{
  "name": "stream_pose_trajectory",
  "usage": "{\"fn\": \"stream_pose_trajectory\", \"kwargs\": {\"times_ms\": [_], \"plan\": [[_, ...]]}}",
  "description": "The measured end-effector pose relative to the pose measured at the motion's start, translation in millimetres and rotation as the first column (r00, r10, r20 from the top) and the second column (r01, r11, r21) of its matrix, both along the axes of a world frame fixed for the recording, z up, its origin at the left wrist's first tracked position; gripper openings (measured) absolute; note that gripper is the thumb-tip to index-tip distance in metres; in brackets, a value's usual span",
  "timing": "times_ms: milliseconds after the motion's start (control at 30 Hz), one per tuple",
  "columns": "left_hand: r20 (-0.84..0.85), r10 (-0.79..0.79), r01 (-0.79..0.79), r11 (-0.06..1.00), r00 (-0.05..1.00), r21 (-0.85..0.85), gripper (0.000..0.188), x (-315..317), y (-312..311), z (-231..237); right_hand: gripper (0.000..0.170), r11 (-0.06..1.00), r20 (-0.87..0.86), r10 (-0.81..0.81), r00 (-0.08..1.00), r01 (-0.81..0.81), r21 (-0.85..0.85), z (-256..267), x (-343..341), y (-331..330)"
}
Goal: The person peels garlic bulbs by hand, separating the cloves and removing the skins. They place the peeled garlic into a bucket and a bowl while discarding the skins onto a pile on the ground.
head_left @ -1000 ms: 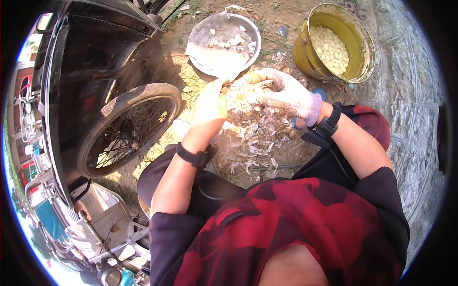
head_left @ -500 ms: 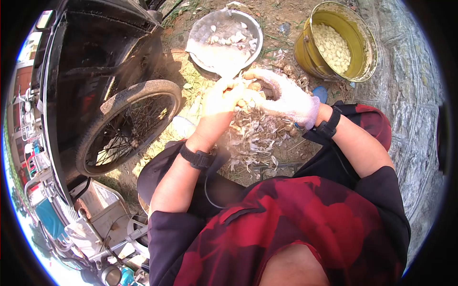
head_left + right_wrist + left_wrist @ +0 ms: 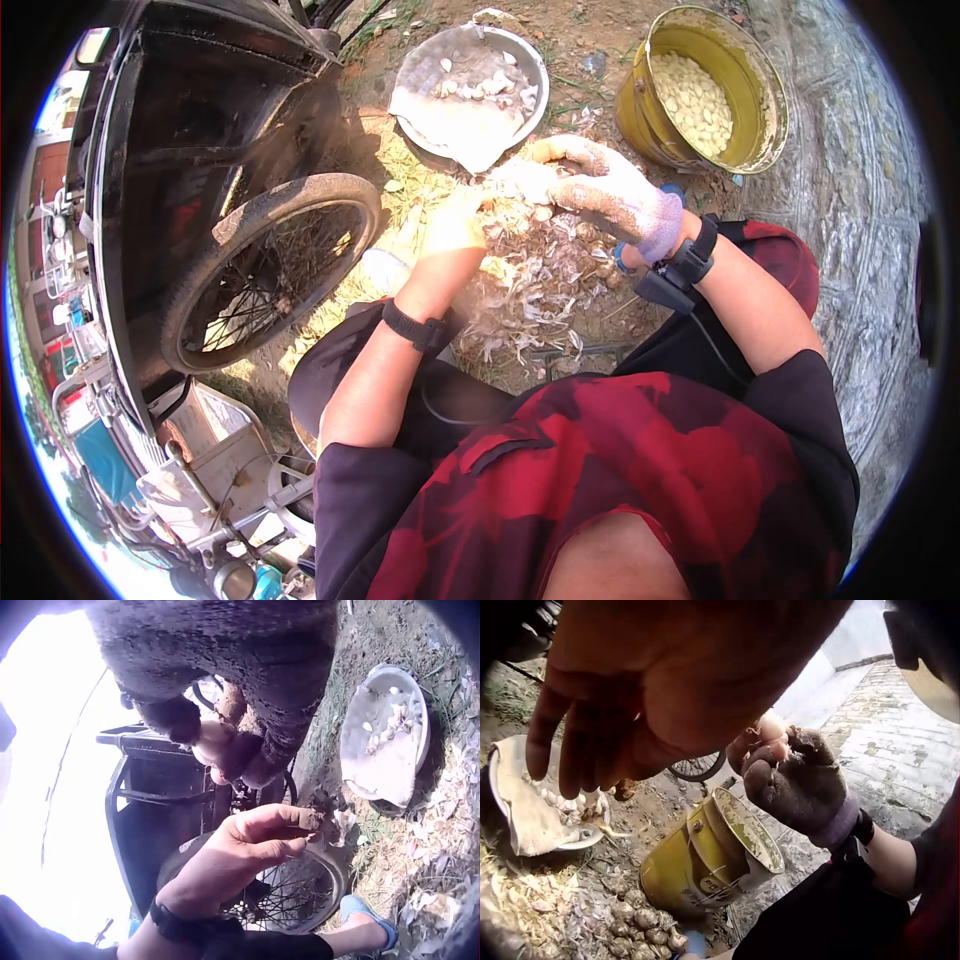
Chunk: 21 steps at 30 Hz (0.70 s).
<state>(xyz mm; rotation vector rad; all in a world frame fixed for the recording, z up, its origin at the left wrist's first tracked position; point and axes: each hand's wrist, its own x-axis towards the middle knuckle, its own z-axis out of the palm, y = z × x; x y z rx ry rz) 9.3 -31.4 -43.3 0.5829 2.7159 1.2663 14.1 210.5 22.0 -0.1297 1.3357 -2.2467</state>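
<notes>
My right hand [image 3: 605, 195], in a dirty pale knit glove, grips a partly peeled garlic bulb [image 3: 217, 742]. White and pinkish cloves show between the gloved fingers in both wrist views. The bare left hand [image 3: 455, 235] hangs a short way left of the glove, its thumb and forefinger [image 3: 274, 815] extended with a narrow gap between them. Brown papery scraps show by those fingertips. Below both hands lies a heap of dry garlic skins [image 3: 530, 295]. Unpeeled bulbs [image 3: 641, 930] are piled beside it in the left wrist view.
A grey basin [image 3: 545, 85] with a pale cloth [image 3: 455, 125] and loose cloves stands ahead. At the right, a yellow bucket [image 3: 635, 115] holds many pale cloves. A cart wheel [image 3: 190, 275] stands at the left. A blue slipper [image 3: 386, 930] is on a foot below.
The hands were together at the bulb half a second ago. My left hand has since drawn away, left and toward the body. The right hand keeps the garlic bulb.
</notes>
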Motion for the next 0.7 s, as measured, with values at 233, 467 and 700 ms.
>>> {"fn": "stream_pose_trajectory", "kwargs": {"times_ms": [233, 467, 700], "plan": [[0.308, -0.093, 0.054, 0.99, 0.947, 0.133, 0.041, 12, 17, 53, 0.034, 0.868, -0.259, -0.043, 0.965, 0.165, 0.469, -8, 9, -10], [0.525, -0.119, -0.171, 0.866, 0.843, 0.47, 0.05, 13, 25, 58, 0.032, 0.954, -0.169, -0.038, 0.985, 0.087, 0.289, -16, 10, -10], [0.467, -0.182, -0.064, 0.884, 0.866, 0.463, 0.053, 9, 18, 66, 0.031, 0.987, 0.044, -0.064, 0.997, 0.057, 0.149, -7, 8, -4]]}}
